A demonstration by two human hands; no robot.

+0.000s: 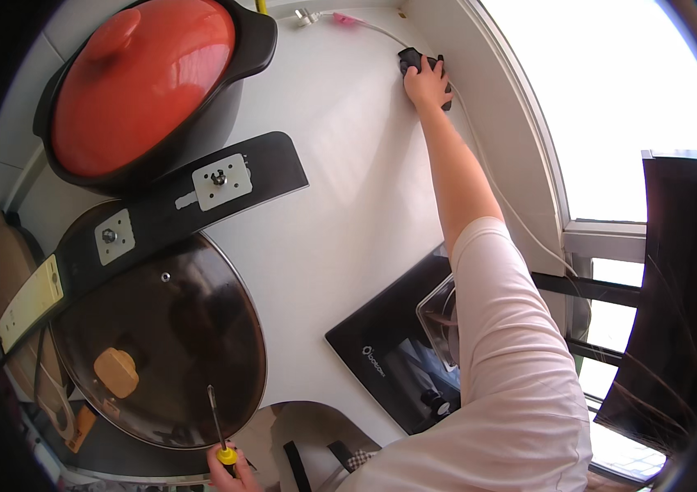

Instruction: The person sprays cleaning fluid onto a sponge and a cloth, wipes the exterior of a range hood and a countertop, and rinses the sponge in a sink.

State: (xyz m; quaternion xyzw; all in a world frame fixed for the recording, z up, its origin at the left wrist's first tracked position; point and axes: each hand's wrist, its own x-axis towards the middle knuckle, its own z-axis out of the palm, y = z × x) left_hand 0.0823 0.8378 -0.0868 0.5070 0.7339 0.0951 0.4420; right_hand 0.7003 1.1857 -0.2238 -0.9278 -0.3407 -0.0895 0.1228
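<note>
My left hand (231,470) holds a screwdriver (225,455) by its yellow and black handle at the bottom, the metal tip pointing up over a dark pan's glass lid. My right arm reaches far out, and my right hand (427,86) rests with spread fingers on a black object (410,58) at the counter's far corner; its exact kind cannot be told. A long black panel (275,163) with two pale plates (222,181), each bearing metal fittings, lies across the left side, partly over the lid (213,307). A yellow label strip (32,304) is at its near end.
A black pot with a red lid (152,80) stands at the upper left. A white cable with a plug (307,17) runs along the window wall. A black glass-topped appliance (379,344) lies partly under my right arm. A curved dark panel (650,295) stands by the window.
</note>
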